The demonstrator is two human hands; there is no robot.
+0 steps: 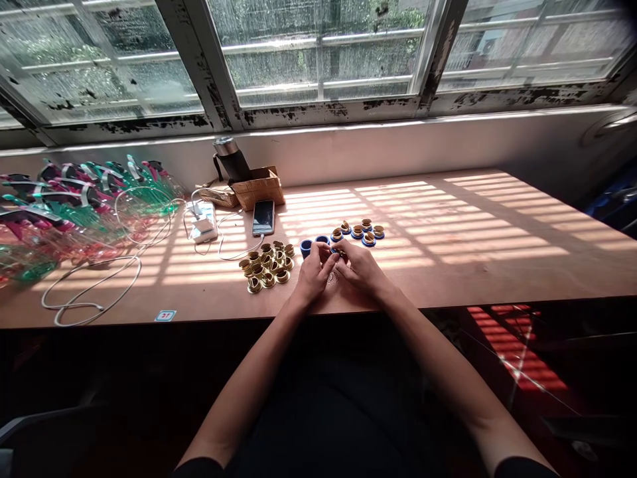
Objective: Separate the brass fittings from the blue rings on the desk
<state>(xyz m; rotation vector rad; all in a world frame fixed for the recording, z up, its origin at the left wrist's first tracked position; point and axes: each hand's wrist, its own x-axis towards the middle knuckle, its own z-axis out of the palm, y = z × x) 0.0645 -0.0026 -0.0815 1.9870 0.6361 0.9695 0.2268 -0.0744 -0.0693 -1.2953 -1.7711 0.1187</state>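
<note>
both the left hand point(313, 273) and right hand point(361, 267) pinch a small blue-and-brass ring point(335, 251); brass cups point(266, 267) lie left, blue-rimmed cups point(358, 232) far right.

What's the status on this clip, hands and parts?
Left hand and right hand together, fingers on a small blue-and-gold part. Blue cups by left hand. Gold fittings further left.

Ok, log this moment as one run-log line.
left hand and right hand hold small piece | beside: blue caps | brass cups
</note>
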